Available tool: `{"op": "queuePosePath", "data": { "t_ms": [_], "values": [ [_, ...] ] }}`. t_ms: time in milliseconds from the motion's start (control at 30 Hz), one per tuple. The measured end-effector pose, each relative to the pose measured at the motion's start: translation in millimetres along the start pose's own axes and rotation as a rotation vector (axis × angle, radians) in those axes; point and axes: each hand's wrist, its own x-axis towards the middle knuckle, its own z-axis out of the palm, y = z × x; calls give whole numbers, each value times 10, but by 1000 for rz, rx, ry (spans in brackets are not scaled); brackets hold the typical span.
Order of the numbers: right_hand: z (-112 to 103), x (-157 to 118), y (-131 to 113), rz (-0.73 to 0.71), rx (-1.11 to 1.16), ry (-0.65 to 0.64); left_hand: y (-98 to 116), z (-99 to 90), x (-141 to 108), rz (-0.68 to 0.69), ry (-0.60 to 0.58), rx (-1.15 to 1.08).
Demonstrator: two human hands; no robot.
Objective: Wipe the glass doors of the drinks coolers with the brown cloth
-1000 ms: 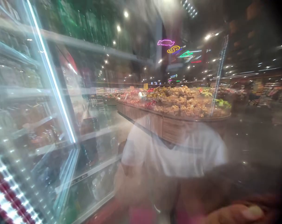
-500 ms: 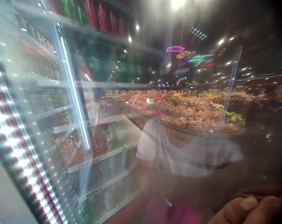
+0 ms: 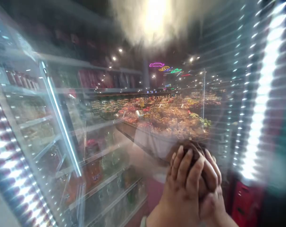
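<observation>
At the lower right, my left hand (image 3: 182,186) is raised with its back toward me, its fingers bent forward and lying close together. My right hand (image 3: 212,192) is beside it, its fingers curled inward so that the two hands touch. Whatever lies between them, if anything, is hidden by the fingers. Just ahead is a clear glass pane (image 3: 124,151), and a dark reflection of the hands shows beyond the fingertips. Whether the fingers touch the glass, I cannot tell.
Lit shelves (image 3: 105,157) with bottles and packets show at the left, beside a bright light strip (image 3: 60,119). Another light strip (image 3: 263,94) stands at the right above a red crate-like object (image 3: 245,201). A produce display (image 3: 166,118) shows in the glass, probably reflected.
The view has swung right, bringing in the right-hand light strip. Earlier only some fingers showed at the lower right corner; now both hands are in view, nearer the middle and higher.
</observation>
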Motion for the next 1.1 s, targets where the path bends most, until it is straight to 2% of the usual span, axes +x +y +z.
{"op": "queuePosePath", "data": {
  "t_ms": [67,100,167,267,333,400,433,500,567,633,700,767,833,900,967,1100],
  "values": [
    [-61,247,-35,6,-67,53,39,-69,184,-5,-42,-76],
    [-84,286,-62,-7,-111,66,75,-59,171,-15,-55,-100],
    [-124,209,-116,-40,-212,54,162,47,-18,-40,-84,-129],
    [-215,-45,-101,-68,-277,15,294,295,-355,-59,-116,-168],
    [-312,-56,7,-88,-221,-8,356,408,-333,-110,-88,-212],
    [-416,182,185,-18,-130,-42,365,448,-12,-160,-46,-290],
    [-461,387,292,28,-80,-78,346,448,243,-166,-18,-332],
    [-535,887,519,85,-44,-41,276,424,844,-127,77,-394],
    [-605,1352,724,66,-99,-52,215,390,1397,-98,144,-444],
    [-687,1605,871,-24,-182,0,218,373,1723,-52,183,-477],
    [-769,1575,953,-87,-216,36,295,398,1753,-7,220,-477],
    [-826,1339,993,-119,-196,40,412,460,1566,39,234,-434],
    [-837,1088,1031,-158,-153,56,512,514,1360,80,181,-351],
    [-798,1018,1093,-183,-93,119,539,508,1337,124,165,-270],
    [-722,1216,1188,-171,-34,213,476,422,1585,162,196,-200],
    [-616,2032,1367,-69,61,264,284,126,2467,190,309,-120]
  ]
}}
